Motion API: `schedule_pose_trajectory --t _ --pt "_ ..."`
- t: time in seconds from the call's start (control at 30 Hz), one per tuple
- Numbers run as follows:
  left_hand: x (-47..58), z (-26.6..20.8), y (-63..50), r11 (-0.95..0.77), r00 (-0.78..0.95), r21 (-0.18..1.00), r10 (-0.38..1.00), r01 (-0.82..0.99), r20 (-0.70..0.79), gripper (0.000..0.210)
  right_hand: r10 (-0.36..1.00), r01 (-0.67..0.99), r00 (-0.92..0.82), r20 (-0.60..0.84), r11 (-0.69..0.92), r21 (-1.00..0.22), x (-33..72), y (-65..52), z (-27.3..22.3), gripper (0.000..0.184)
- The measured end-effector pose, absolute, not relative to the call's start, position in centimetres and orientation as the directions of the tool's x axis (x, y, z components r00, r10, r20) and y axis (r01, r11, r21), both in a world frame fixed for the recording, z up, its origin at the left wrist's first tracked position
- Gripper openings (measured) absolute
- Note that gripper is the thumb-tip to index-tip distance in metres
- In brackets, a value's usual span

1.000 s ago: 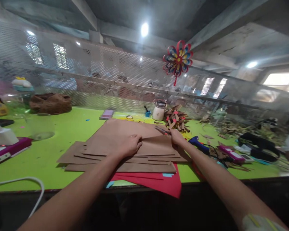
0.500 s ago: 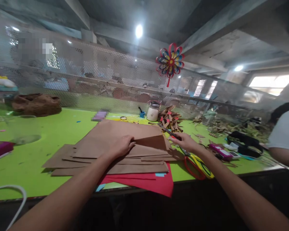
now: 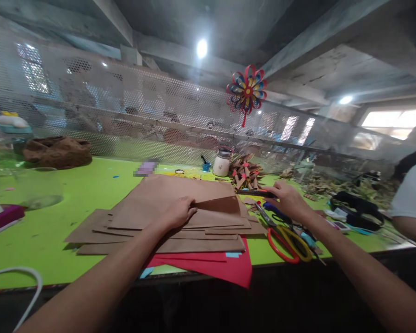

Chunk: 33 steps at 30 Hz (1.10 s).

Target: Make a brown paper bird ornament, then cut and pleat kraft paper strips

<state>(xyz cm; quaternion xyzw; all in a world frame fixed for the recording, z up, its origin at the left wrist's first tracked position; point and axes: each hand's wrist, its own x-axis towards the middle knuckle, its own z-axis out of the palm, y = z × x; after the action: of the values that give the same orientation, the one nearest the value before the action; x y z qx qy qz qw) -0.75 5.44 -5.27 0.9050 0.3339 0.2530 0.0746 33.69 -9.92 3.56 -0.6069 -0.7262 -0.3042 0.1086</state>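
Note:
A stack of large brown paper sheets (image 3: pixel 138 203) lies on the table in front of me, and the top one is folded over, its right side lifted a little. My left hand (image 3: pixel 182 212) is on that stack with fingers curled at the folded sheet's edge, pressing and gripping the paper. My right hand (image 3: pixel 286 199) is closed round the end of a long dark knife (image 3: pixel 254 193). The blade points left, its tip at the right edge of the fold. Just below my right hand lie large scissors (image 3: pixel 284 245) with red and yellow handles.
Red paper (image 3: pixel 225 268) pokes out beneath the stack over the table's front edge. Behind it stand a lidded jar (image 3: pixel 222 163) and a pile of pointed brown paper pieces (image 3: pixel 247 173). Black headphones (image 3: pixel 357 210) lie at right near a person's sleeve (image 3: pixel 412 189). A clear container (image 3: pixel 38 189) stands left.
My right hand has moved slightly right and up, and the knife has swung from slanting to nearly level. My left hand stays on the paper.

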Motion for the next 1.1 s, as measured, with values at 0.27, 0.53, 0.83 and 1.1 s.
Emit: schedule_pose_trajectory --t 0.27,0.53,0.83,1.1 --pt "-0.7 -5.1 5.2 -0.759 0.644 0.279 0.649 0.588 0.406 0.025 0.817 0.941 -0.262 0.515 0.097 0.325 33.5 -9.6 3.7 0.025" --pt "-0.9 -5.3 5.2 -0.770 0.650 0.281 0.635 0.573 0.417 0.026 0.826 0.903 -0.349 0.443 0.169 0.396 32.6 -7.8 4.6 0.024" --pt "-0.6 -5.3 5.6 -0.794 0.686 0.288 0.608 0.535 0.400 0.034 0.940 0.956 -0.281 0.192 0.257 0.139 32.6 -8.8 1.5 0.034" --pt "-0.2 -6.3 6.5 -0.832 0.742 0.186 0.551 0.522 0.382 0.037 0.955 0.957 -0.282 0.097 0.286 -0.037 32.6 -12.3 -0.8 0.046"
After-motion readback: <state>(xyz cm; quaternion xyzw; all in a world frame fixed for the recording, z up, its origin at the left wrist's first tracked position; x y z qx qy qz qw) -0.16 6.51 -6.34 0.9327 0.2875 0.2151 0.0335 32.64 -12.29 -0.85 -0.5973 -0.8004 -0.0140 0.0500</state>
